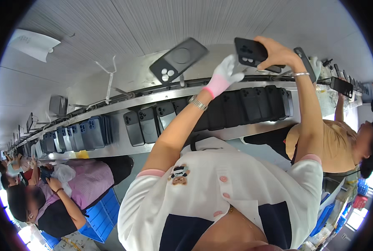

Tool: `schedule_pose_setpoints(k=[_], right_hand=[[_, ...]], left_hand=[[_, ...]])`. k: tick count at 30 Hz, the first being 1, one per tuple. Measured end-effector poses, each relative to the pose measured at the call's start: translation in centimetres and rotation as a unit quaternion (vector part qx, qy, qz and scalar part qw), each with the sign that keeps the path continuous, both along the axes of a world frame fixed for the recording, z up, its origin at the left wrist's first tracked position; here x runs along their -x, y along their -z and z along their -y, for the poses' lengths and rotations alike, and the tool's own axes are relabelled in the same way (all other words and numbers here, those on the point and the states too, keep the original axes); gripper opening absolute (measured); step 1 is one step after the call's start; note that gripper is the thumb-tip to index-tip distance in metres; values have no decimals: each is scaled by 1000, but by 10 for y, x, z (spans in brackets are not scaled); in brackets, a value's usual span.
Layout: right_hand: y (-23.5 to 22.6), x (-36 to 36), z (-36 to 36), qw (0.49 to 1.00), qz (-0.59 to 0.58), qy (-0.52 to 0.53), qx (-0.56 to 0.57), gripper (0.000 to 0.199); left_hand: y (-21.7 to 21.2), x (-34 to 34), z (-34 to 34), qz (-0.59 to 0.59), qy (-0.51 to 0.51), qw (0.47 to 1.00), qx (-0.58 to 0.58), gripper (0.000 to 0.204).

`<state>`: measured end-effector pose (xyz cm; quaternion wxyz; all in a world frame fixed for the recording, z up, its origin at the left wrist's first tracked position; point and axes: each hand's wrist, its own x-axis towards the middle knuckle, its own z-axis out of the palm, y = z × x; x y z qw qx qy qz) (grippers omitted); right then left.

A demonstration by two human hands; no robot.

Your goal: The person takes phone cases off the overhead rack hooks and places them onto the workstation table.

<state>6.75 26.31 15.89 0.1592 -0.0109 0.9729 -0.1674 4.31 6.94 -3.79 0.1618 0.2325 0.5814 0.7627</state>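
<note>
My right hand, bare and with a bracelet at the wrist, grips a dark phone case with camera holes, thumb and fingers on its edges. My left hand wears a white glove with a pink cuff. Its fingers are apart close to the left end of that case, and nothing shows in them. To the left of the glove, another dark phone case with a ring on its back stands tilted on a holder above the metal rail.
Rows of dark phone cases lean together on the shelf before me, with another row to the left. A white hooked holder rises from the rail. Co-workers sit at left and right. A blue crate stands at lower left.
</note>
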Motion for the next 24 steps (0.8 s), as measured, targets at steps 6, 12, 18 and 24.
schedule_pose_setpoints(k=[6, 12, 18, 24], right_hand=[[-1, -24, -40, 963, -224, 92, 120, 99], [27, -22, 45, 904, -217, 23, 368, 99], [8, 15, 220, 834, -145, -105, 521, 97], [15, 60, 335, 760, -66, -167, 624, 92]], left_hand=[[47, -35, 156, 218, 134, 967, -12, 38], [35, -20, 320, 83, -136, 977, 142, 50], [-19, 29, 438, -27, -544, 798, 259, 133], [-20, 93, 450, -28, -605, 795, -35, 91]])
